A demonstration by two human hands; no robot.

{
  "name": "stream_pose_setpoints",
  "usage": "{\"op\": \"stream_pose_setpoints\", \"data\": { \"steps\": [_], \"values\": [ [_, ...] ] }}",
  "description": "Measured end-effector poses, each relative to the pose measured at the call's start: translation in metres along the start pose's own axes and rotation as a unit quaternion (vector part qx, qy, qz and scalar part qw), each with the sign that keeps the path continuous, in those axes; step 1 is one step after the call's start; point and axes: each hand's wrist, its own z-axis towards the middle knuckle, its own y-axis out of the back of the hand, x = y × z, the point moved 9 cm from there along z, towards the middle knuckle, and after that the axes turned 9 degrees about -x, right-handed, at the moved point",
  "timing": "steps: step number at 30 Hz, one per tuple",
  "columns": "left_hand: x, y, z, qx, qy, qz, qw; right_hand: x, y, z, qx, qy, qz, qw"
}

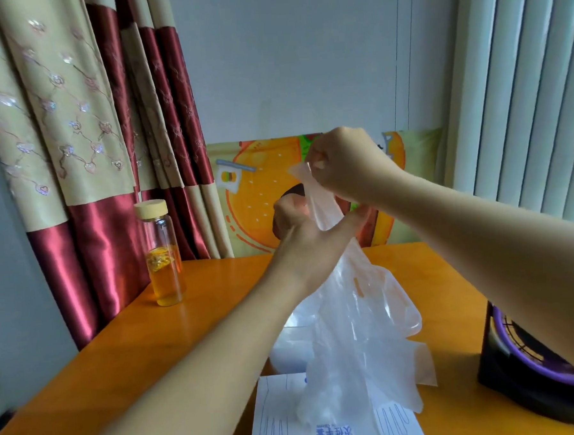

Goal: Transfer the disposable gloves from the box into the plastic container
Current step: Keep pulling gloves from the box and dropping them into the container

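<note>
A bunch of gloves (358,330) is held up over the table (151,324). Its top is pinched by the right hand (343,167), and lower down it is gripped by the left hand (303,233). Its tail hangs to the box (276,417), and what seems to be the container (291,348) is seen just behind.
</note>
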Motion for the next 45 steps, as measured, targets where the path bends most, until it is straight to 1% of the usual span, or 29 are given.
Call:
{"op": "stream_pose_setpoints", "data": {
  "steps": [2, 3, 5, 7, 8, 9, 11, 14, 15, 16, 18, 20, 21, 22, 24, 25, 27, 30, 33, 36, 37, 39, 41, 42, 43, 44, 45],
  "values": [
    [0.002, -0.001, 0.019, -0.014, 0.011, -0.032, 0.999, -0.006, -0.005, 0.012, -0.007, -0.003, 0.005, 1.000],
    [0.006, -0.003, 0.026, -0.005, 0.025, -0.046, 0.999, -0.010, -0.007, 0.016, -0.005, -0.010, 0.011, 1.000],
    [0.022, -0.005, 0.042, 0.007, 0.073, -0.077, 0.994, -0.021, -0.012, 0.022, 0.003, -0.033, 0.015, 0.999],
    [0.044, 0.000, 0.057, 0.009, 0.133, -0.131, 0.982, -0.039, -0.015, 0.022, 0.012, -0.064, 0.025, 0.998],
    [0.051, 0.005, 0.064, 0.007, 0.151, -0.149, 0.977, -0.049, -0.017, 0.020, 0.016, -0.081, 0.031, 0.996],
    [0.058, 0.012, 0.071, 0.002, 0.154, -0.131, 0.979, -0.058, -0.019, 0.016, 0.024, -0.096, 0.035, 0.994],
    [0.067, 0.023, 0.085, 0.002, 0.134, -0.048, 0.990, -0.077, -0.033, 0.004, 0.070, -0.123, 0.053, 0.989],
    [0.060, 0.032, 0.103, 0.007, 0.061, 0.036, 0.997, -0.096, -0.061, -0.028, 0.195, -0.174, 0.106, 0.959],
    [0.057, 0.032, 0.109, 0.010, 0.033, 0.074, 0.997, -0.099, -0.067, -0.036, 0.223, -0.182, 0.113, 0.951],
    [0.052, 0.031, 0.115, 0.012, 0.007, 0.115, 0.993, -0.102, -0.070, -0.041, 0.232, -0.183, 0.112, 0.949],
    [0.043, 0.028, 0.123, 0.026, -0.032, 0.170, 0.985, -0.106, -0.064, -0.039, 0.192, -0.182, 0.127, 0.956],
    [0.036, 0.023, 0.127, 0.059, -0.052, 0.205, 0.975, -0.103, -0.053, -0.033, 0.147, -0.181, 0.202, 0.951],
    [0.035, 0.018, 0.129, 0.086, -0.053, 0.216, 0.971, -0.099, -0.050, -0.031, 0.153, -0.169, 0.243, 0.943],
    [0.037, 0.015, 0.130, 0.111, -0.050, 0.222, 0.967, -0.091, -0.049, -0.032, 0.178, -0.149, 0.271, 0.934],
    [0.044, 0.009, 0.130, 0.165, -0.043, 0.223, 0.960, -0.075, -0.052, -0.038, 0.238, -0.105, 0.292, 0.920],
    [0.049, 0.005, 0.129, 0.191, -0.036, 0.221, 0.956, -0.070, -0.055, -0.042, 0.256, -0.089, 0.286, 0.919],
    [0.057, -0.001, 0.124, 0.228, -0.019, 0.201, 0.952, -0.066, -0.062, -0.045, 0.260, -0.060, 0.250, 0.931],
    [0.063, -0.010, 0.122, 0.262, -0.014, 0.168, 0.950, -0.068, -0.072, -0.043, 0.212, -0.037, 0.209, 0.954],
    [0.075, -0.011, 0.120, 0.294, 0.007, 0.186, 0.937, -0.078, -0.071, -0.039, 0.165, -0.080, 0.222, 0.958],
    [0.089, 0.001, 0.117, 0.312, 0.063, 0.182, 0.930, -0.081, -0.063, -0.033, 0.147, -0.101, 0.209, 0.962],
    [0.091, 0.008, 0.119, 0.305, 0.078, 0.178, 0.932, -0.082, -0.062, -0.032, 0.149, -0.108, 0.205, 0.961],
    [0.091, 0.024, 0.125, 0.270, 0.095, 0.165, 0.944, -0.084, -0.063, -0.030, 0.174, -0.133, 0.228, 0.949],
    [0.091, 0.039, 0.132, 0.231, 0.105, 0.156, 0.955, -0.087, -0.071, -0.033, 0.206, -0.178, 0.280, 0.921],
    [0.090, 0.044, 0.136, 0.205, 0.101, 0.167, 0.959, -0.090, -0.075, -0.034, 0.215, -0.211, 0.316, 0.900],
    [0.089, 0.052, 0.140, 0.165, 0.085, 0.200, 0.962, -0.094, -0.080, -0.037, 0.217, -0.250, 0.354, 0.875],
    [0.085, 0.060, 0.147, 0.104, 0.054, 0.247, 0.962, -0.099, -0.085, -0.039, 0.211, -0.290, 0.387, 0.849],
    [0.079, 0.070, 0.153, 0.022, 0.013, 0.296, 0.955, -0.104, -0.089, -0.043, 0.204, -0.325, 0.410, 0.828]
  ]
}}
